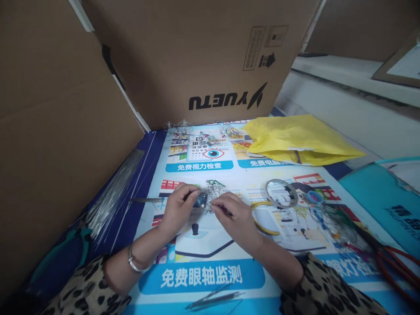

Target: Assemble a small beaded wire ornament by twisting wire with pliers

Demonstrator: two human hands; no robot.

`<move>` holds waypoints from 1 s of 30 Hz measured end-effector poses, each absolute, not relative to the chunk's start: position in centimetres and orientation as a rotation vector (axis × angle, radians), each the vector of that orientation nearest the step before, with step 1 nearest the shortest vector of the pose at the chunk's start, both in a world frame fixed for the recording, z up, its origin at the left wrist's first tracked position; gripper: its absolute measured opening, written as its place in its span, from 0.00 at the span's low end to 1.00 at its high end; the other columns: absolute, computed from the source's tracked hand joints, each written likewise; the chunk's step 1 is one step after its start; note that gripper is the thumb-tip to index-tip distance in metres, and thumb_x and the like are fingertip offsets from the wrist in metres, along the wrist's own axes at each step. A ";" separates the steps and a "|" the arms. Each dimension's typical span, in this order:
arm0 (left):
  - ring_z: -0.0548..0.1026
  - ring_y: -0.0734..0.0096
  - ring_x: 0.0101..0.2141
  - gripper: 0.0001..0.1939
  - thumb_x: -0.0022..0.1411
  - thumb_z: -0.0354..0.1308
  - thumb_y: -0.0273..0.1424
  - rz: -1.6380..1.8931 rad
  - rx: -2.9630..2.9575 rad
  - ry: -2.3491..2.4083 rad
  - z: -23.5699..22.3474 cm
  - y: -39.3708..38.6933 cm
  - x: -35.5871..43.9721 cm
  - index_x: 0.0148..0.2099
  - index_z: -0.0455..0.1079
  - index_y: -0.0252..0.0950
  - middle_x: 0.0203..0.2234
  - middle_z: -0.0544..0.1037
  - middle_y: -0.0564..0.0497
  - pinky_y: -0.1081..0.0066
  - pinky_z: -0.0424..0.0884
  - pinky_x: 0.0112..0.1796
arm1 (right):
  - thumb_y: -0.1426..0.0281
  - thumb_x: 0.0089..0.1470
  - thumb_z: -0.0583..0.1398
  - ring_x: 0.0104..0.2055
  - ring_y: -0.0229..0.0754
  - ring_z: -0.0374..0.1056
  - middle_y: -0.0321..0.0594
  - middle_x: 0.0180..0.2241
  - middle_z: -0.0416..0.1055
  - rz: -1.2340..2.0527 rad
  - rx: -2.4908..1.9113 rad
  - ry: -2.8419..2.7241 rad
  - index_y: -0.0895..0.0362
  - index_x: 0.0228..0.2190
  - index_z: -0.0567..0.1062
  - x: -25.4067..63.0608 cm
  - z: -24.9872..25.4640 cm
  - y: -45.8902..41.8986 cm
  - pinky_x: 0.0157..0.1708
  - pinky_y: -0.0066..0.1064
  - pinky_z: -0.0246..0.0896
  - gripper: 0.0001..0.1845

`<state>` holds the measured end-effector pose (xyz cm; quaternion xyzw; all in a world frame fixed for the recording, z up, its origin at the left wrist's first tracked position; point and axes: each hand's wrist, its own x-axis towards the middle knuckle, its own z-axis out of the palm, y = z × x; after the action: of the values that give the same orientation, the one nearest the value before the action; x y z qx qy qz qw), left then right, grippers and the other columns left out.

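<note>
A small tangled wire piece, silvery with a green strand at its top, is between my hands above the printed sheet. My left hand pinches at its left side, thumb against forefinger. From the right, my right hand closes its fingertips on the lower right of the same piece. The exact strands under the fingertips are too fine to make out. Left of my left hand lies a thin metal tool, perhaps tweezers. Two rolls of tape, one clear and one yellow, lie right of my right hand.
Cardboard panels wall the back and left. Straight wires and teal-handled pliers lie left. A yellow bag, wire pieces, and red-handled scissors stand around. Thin rods lie at the front.
</note>
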<state>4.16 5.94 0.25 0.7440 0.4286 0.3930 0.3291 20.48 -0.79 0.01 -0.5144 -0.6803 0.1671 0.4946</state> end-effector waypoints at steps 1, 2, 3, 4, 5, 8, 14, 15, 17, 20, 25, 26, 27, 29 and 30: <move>0.69 0.69 0.33 0.06 0.61 0.52 0.30 1.020 1.942 1.123 0.2 6.0 4.1 0.34 0.69 0.37 0.28 0.72 0.52 0.71 0.64 0.35 | 0.72 0.54 0.55 0.33 0.38 0.67 0.38 0.29 0.69 0.405 -1.244 -1.650 0.53 0.31 0.73 20.5 0.0 -0.8 0.34 0.30 0.64 0.06; 0.69 0.69 0.33 0.06 0.61 0.52 0.30 1.008 1.938 1.126 0.2 6.0 4.1 0.34 0.69 0.37 0.28 0.72 0.52 0.71 0.64 0.35 | 0.73 0.54 0.55 0.33 0.38 0.67 0.38 0.29 0.69 0.406 -1.243 -1.649 0.53 0.31 0.73 20.5 0.0 -0.8 0.34 0.30 0.64 0.06; 0.68 0.70 0.33 0.06 0.61 0.52 0.30 0.995 1.935 1.129 0.1 6.0 4.1 0.33 0.68 0.36 0.27 0.71 0.52 0.72 0.64 0.35 | 0.73 0.54 0.55 0.33 0.38 0.67 0.38 0.29 0.69 0.407 -1.244 -1.648 0.53 0.31 0.73 20.5 0.0 -0.8 0.34 0.30 0.64 0.06; 0.68 0.70 0.33 0.06 0.61 0.52 0.30 0.981 1.931 1.132 0.1 6.0 4.1 0.33 0.68 0.36 0.27 0.71 0.52 0.72 0.64 0.34 | 0.73 0.54 0.55 0.33 0.38 0.67 0.38 0.29 0.69 0.408 -1.247 -1.646 0.53 0.31 0.73 20.5 0.0 -0.8 0.34 0.29 0.64 0.06; 0.68 0.70 0.32 0.06 0.61 0.51 0.30 0.971 1.922 1.133 0.0 6.0 4.1 0.33 0.68 0.36 0.27 0.70 0.52 0.72 0.64 0.34 | 0.73 0.54 0.55 0.33 0.38 0.66 0.38 0.29 0.69 0.408 -1.249 -1.643 0.53 0.31 0.73 20.5 0.0 -0.8 0.34 0.29 0.64 0.06; 0.68 0.72 0.30 0.06 0.61 0.51 0.31 0.959 1.875 1.136 -0.1 5.9 4.0 0.34 0.67 0.36 0.27 0.69 0.53 0.73 0.64 0.32 | 0.73 0.53 0.56 0.32 0.37 0.66 0.37 0.29 0.69 0.405 -1.245 -1.636 0.54 0.30 0.73 20.5 0.0 -0.8 0.32 0.28 0.63 0.05; 0.67 0.73 0.29 0.06 0.62 0.51 0.33 0.940 1.825 1.126 -0.1 5.7 3.9 0.34 0.66 0.36 0.28 0.70 0.53 0.74 0.63 0.31 | 0.74 0.53 0.57 0.31 0.36 0.65 0.37 0.28 0.68 0.425 -1.260 -1.626 0.55 0.29 0.72 20.4 0.1 -0.8 0.31 0.27 0.62 0.04; 0.67 0.73 0.29 0.07 0.62 0.51 0.33 0.937 1.822 1.127 0.0 5.7 3.9 0.34 0.66 0.36 0.28 0.70 0.53 0.75 0.63 0.31 | 0.74 0.53 0.57 0.31 0.36 0.65 0.37 0.28 0.68 0.426 -1.258 -1.627 0.54 0.29 0.72 20.4 0.1 -0.8 0.31 0.27 0.62 0.04; 0.67 0.73 0.30 0.07 0.61 0.51 0.34 0.931 1.818 1.133 0.2 5.7 3.8 0.34 0.66 0.36 0.28 0.69 0.53 0.75 0.62 0.31 | 0.74 0.52 0.57 0.30 0.36 0.65 0.37 0.27 0.68 0.424 -1.253 -1.633 0.55 0.28 0.72 20.4 0.1 -0.8 0.30 0.27 0.61 0.04; 0.66 0.74 0.29 0.08 0.61 0.52 0.34 0.937 1.816 1.138 0.6 5.7 3.5 0.33 0.66 0.35 0.26 0.68 0.53 0.75 0.62 0.31 | 0.75 0.52 0.57 0.30 0.36 0.65 0.37 0.27 0.68 0.407 -1.247 -1.644 0.55 0.28 0.72 20.4 0.0 -0.7 0.30 0.27 0.61 0.05; 0.64 0.75 0.27 0.08 0.61 0.53 0.34 0.930 1.820 1.126 1.5 5.2 3.2 0.33 0.66 0.35 0.25 0.67 0.54 0.76 0.61 0.30 | 0.75 0.52 0.57 0.32 0.37 0.66 0.37 0.28 0.69 0.401 -1.263 -1.646 0.55 0.28 0.73 20.4 0.0 -0.7 0.33 0.28 0.62 0.06; 0.63 0.75 0.26 0.08 0.61 0.53 0.34 0.927 1.819 1.124 1.7 5.1 3.1 0.32 0.66 0.35 0.24 0.67 0.54 0.76 0.60 0.29 | 0.75 0.52 0.57 0.32 0.37 0.66 0.37 0.28 0.69 0.404 -1.269 -1.647 0.55 0.28 0.73 20.4 0.0 -0.7 0.32 0.28 0.62 0.06; 0.63 0.76 0.26 0.08 0.61 0.53 0.34 0.923 1.817 1.122 1.8 4.9 3.1 0.32 0.66 0.35 0.24 0.66 0.55 0.76 0.60 0.29 | 0.75 0.52 0.57 0.32 0.37 0.66 0.37 0.27 0.69 0.406 -1.272 -1.649 0.55 0.28 0.73 20.4 0.0 -0.7 0.32 0.28 0.62 0.06; 0.63 0.76 0.26 0.08 0.61 0.52 0.34 0.916 1.809 1.119 2.1 4.6 3.1 0.32 0.65 0.35 0.23 0.66 0.55 0.76 0.60 0.29 | 0.75 0.52 0.57 0.31 0.37 0.66 0.37 0.27 0.69 0.401 -1.273 -1.653 0.55 0.28 0.73 20.4 0.0 -0.7 0.32 0.28 0.62 0.06; 0.63 0.76 0.26 0.09 0.61 0.52 0.34 0.913 1.806 1.117 2.2 4.5 3.1 0.32 0.66 0.35 0.23 0.66 0.55 0.76 0.60 0.29 | 0.75 0.52 0.57 0.31 0.37 0.66 0.37 0.27 0.69 0.395 -1.271 -1.654 0.55 0.28 0.73 20.4 0.0 -0.7 0.32 0.28 0.62 0.06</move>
<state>3.06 4.47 2.20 0.7151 0.4420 0.3613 0.4033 20.39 -0.72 0.02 -0.5228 -0.6801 0.1626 0.4875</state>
